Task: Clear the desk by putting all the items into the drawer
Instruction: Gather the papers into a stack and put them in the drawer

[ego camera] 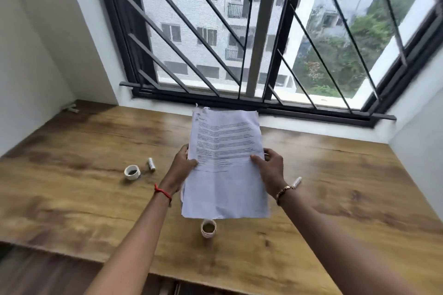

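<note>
Papers (226, 163): a loose stack of white sheets, held up over the middle of the desk (72, 194) and tilted toward the camera. The top edge is ragged.
Print on the top sheet: blurred lines of text, not readable.
Number of sheets: cannot tell. Only offset edges show at the lower left.
Behind the papers: the fingers of both hands and a patch of the desk are hidden.
Pen (297, 182): only a white end shows past the right wrist. The rest is covered by the wrist and bracelet (284, 190).
Tan tape roll (208, 228): stands on end on the desk, hole upward, just below the papers' lower edge in this view.
White tape roll (132, 172): lies on the desk to the left of the left hand, apart from it.
Small white tube (151, 163): lies just beside the white roll. It is too blurred to identify.
Far left corner: a small pale object (70, 108) against the wall, too blurred to identify.
Under the desk front: a dark strip cut off by the bottom edge, so its contents cannot be made out.
Left hand (183, 165): grips the papers' left edge, thumb on the front. A red thread (163, 193) circles the wrist.
Right hand (269, 170): grips the right edge, thumb pressed flat on the front sheet.
Arms: both reach forward from the bottom of the frame and converge on the papers.
</note>
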